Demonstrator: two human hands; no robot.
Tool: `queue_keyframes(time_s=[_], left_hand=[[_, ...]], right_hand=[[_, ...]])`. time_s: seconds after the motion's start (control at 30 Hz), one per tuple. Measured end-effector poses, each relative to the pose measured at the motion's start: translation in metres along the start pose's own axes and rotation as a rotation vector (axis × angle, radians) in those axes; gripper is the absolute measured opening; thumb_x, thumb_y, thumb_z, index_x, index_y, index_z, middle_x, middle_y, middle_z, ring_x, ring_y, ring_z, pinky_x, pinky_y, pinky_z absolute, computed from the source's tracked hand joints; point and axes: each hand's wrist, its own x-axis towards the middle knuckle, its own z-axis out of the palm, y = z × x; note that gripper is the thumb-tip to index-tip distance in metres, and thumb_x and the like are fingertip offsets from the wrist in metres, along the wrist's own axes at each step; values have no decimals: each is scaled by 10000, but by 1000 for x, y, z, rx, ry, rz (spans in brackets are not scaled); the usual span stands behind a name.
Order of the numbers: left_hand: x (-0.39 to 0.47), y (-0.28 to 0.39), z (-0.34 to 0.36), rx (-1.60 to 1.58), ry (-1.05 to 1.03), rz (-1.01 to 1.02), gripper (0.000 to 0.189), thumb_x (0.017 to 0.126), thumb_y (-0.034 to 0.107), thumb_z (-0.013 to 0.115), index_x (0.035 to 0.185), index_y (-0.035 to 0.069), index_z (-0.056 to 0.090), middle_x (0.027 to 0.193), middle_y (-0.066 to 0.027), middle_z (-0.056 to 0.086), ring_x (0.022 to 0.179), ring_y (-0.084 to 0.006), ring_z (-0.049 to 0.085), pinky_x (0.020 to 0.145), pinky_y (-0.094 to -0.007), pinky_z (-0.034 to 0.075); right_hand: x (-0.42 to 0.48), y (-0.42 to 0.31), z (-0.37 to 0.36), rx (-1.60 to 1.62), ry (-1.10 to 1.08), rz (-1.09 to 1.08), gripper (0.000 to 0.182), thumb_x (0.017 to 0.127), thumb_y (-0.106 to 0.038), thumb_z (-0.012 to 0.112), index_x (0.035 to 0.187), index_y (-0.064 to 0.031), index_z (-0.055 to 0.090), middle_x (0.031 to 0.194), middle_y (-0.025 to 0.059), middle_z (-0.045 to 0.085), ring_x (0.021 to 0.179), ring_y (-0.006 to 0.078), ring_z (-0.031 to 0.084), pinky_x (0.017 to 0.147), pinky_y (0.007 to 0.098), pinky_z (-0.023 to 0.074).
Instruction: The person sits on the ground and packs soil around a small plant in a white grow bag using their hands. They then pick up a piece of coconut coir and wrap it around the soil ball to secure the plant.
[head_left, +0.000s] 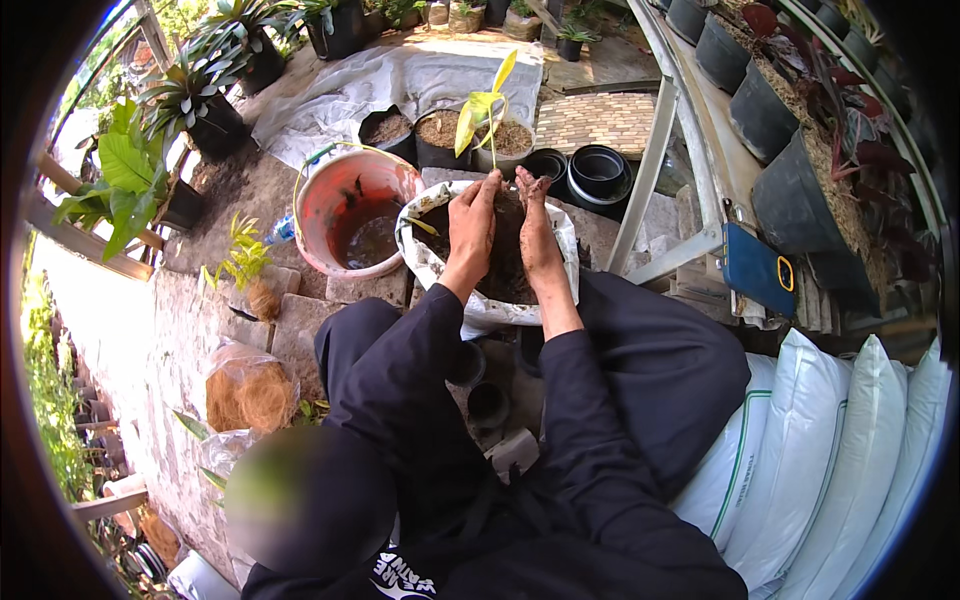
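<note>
A yellow-green leafy plant (481, 112) stands upright at the far side of a white sack of dark soil (510, 274). My left hand (472, 229) is over the sack, its fingertips pinched on the base of the plant's stem. My right hand (536, 229), smeared with soil, is held upright just to the right of the stem, fingers extended and holding nothing that I can see. The plant's roots are hidden by the hands. Just left of the sack stands a reddish bucket (311, 214) with dark contents. Beyond the sack are black pots of growing medium (441, 129).
Nested black pots (600, 172) stand beyond the sack at right. A metal frame (649, 176) and a blue phone (759, 268) are on the right, above white filled sacks (795, 420). A bag of brown fibre (249, 391) and a small plant with a root ball (262, 300) lie left.
</note>
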Motion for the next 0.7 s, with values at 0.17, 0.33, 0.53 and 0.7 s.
queue_keyframes(time_s=[0.17, 0.33, 0.53, 0.7], left_hand=[[5, 22, -17, -281, -6, -92, 350, 969, 345, 625, 964, 1, 684, 814, -42, 670, 663, -125, 613, 618, -260, 489], [18, 34, -40, -282, 57, -30, 345, 965, 352, 621, 955, 14, 688, 819, -52, 676, 690, -140, 639, 653, -270, 513], [18, 36, -46, -284, 3, -36, 362, 976, 355, 594, 954, 5, 688, 834, -69, 692, 699, -146, 661, 652, -278, 530], [17, 34, -48, -284, -33, -40, 365, 981, 348, 588, 979, -5, 682, 850, -76, 703, 710, -152, 670, 655, -278, 537]], right_hand=[[-22, 7, -42, -845, 31, 110, 324, 925, -318, 631, 1011, -21, 728, 934, 195, 729, 915, 359, 699, 809, 407, 520], [-45, 52, -29, -1241, -358, 184, 635, 933, -295, 599, 1445, 34, 417, 1517, 348, 279, 1441, 424, 274, 1183, 411, 270], [-55, 80, -34, -1251, -460, 316, 567, 925, -289, 589, 1395, 11, 492, 1308, 336, 538, 1264, 424, 513, 1083, 418, 399], [-56, 42, -22, -1261, -527, 415, 540, 921, -325, 606, 1343, 9, 550, 1201, 301, 620, 1175, 421, 580, 1031, 437, 444]])
